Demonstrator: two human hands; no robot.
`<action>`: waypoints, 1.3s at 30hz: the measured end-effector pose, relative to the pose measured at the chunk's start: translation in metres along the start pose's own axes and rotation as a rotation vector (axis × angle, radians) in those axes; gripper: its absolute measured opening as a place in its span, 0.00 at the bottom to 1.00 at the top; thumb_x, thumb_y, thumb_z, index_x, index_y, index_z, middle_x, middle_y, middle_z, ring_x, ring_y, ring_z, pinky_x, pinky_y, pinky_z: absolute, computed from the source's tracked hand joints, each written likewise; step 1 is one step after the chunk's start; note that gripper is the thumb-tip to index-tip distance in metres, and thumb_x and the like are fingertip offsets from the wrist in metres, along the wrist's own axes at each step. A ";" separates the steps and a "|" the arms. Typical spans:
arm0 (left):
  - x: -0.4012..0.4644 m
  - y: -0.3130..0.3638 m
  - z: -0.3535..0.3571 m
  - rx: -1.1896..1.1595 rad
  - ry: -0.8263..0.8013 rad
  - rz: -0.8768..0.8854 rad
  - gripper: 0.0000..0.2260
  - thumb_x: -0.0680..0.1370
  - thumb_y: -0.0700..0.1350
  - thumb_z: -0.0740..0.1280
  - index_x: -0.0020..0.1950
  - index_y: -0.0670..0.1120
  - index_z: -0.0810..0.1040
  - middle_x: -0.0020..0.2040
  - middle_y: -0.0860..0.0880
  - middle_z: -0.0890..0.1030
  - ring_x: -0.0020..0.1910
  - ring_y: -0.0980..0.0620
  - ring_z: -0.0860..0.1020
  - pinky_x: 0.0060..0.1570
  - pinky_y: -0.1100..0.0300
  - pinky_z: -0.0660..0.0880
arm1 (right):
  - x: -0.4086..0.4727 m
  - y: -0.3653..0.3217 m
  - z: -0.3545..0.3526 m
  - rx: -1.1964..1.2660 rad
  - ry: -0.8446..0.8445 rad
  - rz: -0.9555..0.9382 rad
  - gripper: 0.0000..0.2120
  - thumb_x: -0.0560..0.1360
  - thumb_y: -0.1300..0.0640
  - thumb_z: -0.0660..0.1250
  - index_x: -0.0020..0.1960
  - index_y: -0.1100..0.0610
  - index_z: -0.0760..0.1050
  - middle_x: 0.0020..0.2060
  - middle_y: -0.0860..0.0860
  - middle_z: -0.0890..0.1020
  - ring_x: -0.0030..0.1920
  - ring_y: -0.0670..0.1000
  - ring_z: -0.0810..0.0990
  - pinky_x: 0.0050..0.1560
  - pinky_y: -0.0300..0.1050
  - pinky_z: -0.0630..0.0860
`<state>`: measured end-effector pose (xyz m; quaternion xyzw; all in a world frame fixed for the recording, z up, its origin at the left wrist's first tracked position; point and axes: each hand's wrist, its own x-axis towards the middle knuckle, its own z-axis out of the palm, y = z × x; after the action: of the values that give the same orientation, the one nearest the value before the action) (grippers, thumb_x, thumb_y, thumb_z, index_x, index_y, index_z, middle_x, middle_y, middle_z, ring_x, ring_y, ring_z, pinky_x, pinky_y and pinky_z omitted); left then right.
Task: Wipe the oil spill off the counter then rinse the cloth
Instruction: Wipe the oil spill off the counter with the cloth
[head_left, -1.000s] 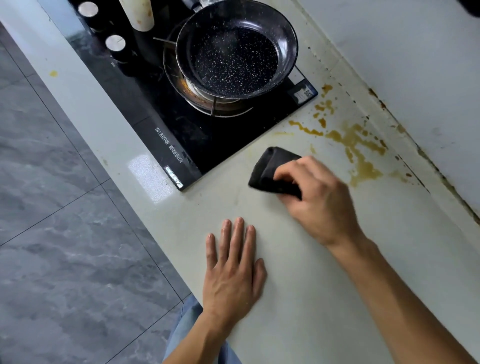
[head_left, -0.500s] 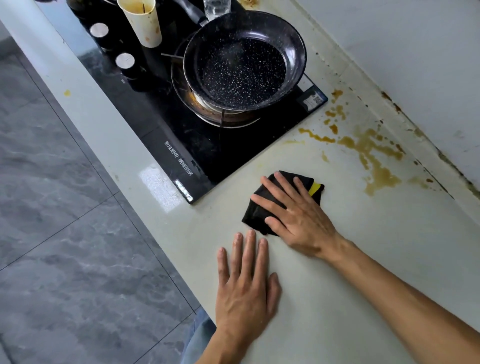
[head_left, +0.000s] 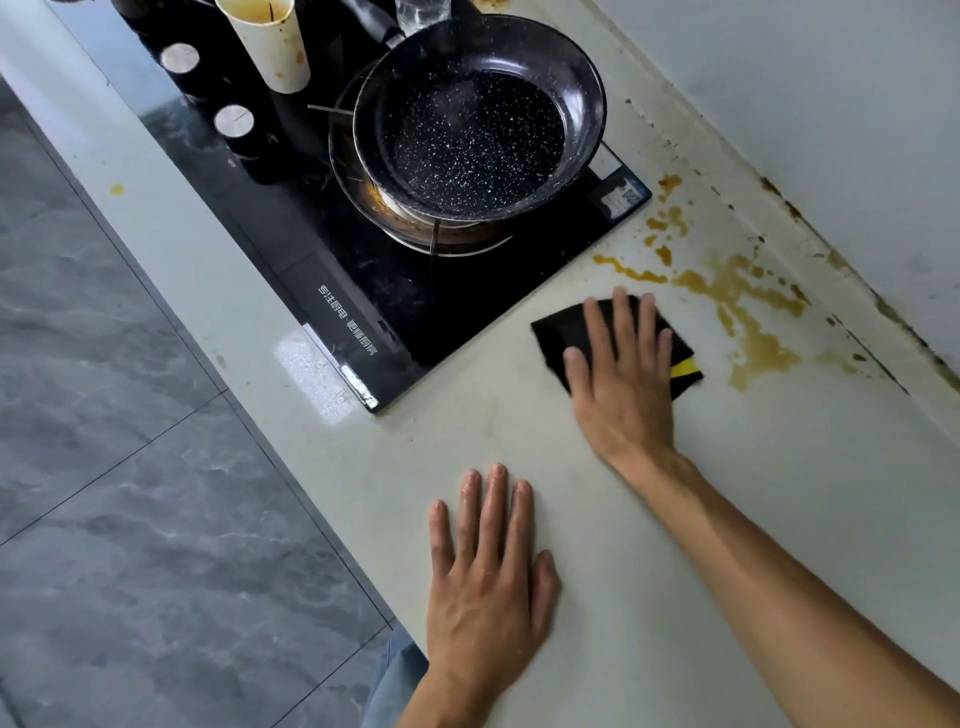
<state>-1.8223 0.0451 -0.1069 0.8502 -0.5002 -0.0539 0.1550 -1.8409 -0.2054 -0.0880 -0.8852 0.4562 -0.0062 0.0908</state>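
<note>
Black cloth (head_left: 553, 332) lies flat on the counter (head_left: 649, 597) under the open-palmed right hand (head_left: 626, 374), just short of the orange oil spill (head_left: 748, 306) beyond its fingertips; left hand (head_left: 485, 582) rests flat, empty, nearer the body; wiping barely begun, rinse not yet done.

**What you have in view, counted**

You have two hands on the desk (head_left: 649, 597): your left hand (head_left: 488, 587) and your right hand (head_left: 626, 379). You have one black cloth (head_left: 558, 330) and one oil spill (head_left: 748, 312), broken into many splashes and drips. On the one black hob (head_left: 363, 291) you can count one speckled frying pan (head_left: 480, 122), one stained cream cup (head_left: 270, 44) and two round silver-topped knobs (head_left: 234, 122).
</note>
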 end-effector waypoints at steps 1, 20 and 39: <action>0.000 0.000 0.000 0.000 0.003 0.002 0.30 0.83 0.55 0.63 0.83 0.43 0.69 0.86 0.42 0.64 0.86 0.38 0.59 0.82 0.33 0.56 | -0.007 -0.009 0.004 -0.002 0.000 -0.055 0.31 0.86 0.41 0.48 0.85 0.52 0.54 0.86 0.54 0.52 0.86 0.59 0.46 0.83 0.63 0.47; 0.126 0.003 -0.016 -0.077 -0.210 0.199 0.30 0.85 0.55 0.58 0.86 0.47 0.62 0.88 0.43 0.57 0.88 0.38 0.54 0.83 0.31 0.54 | -0.057 0.084 -0.019 -0.064 -0.027 0.013 0.31 0.86 0.37 0.48 0.85 0.47 0.55 0.86 0.51 0.52 0.86 0.58 0.47 0.81 0.64 0.55; 0.152 0.007 0.005 0.046 -0.129 0.309 0.30 0.82 0.56 0.59 0.83 0.45 0.65 0.85 0.43 0.62 0.85 0.36 0.58 0.79 0.31 0.53 | -0.049 0.166 -0.022 -0.039 0.120 0.194 0.27 0.88 0.43 0.50 0.84 0.50 0.61 0.84 0.53 0.60 0.85 0.61 0.54 0.82 0.66 0.51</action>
<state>-1.7547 -0.0908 -0.0994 0.7614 -0.6348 -0.0724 0.1096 -2.0055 -0.2635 -0.0901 -0.8365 0.5445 -0.0413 0.0461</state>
